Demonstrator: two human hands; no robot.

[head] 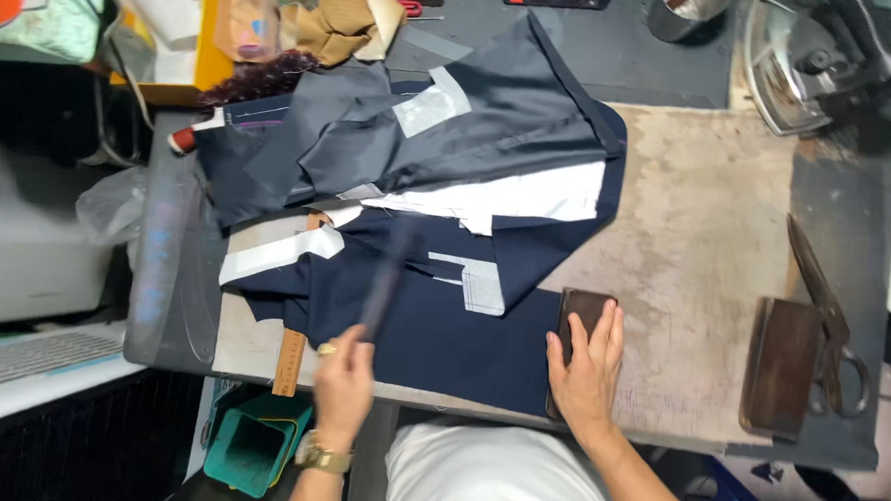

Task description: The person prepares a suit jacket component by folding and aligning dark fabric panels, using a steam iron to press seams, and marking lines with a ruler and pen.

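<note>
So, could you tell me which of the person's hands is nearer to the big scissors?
The right hand: it rests on a dark block left of the scissors. The left hand is farther away, across the navy fabric.

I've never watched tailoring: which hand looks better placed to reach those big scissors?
Probably the right hand. It lies flat on a dark block at the navy fabric's edge, on the scissors' side. The left hand is farther away and already grips a blurred dark strip.
</note>
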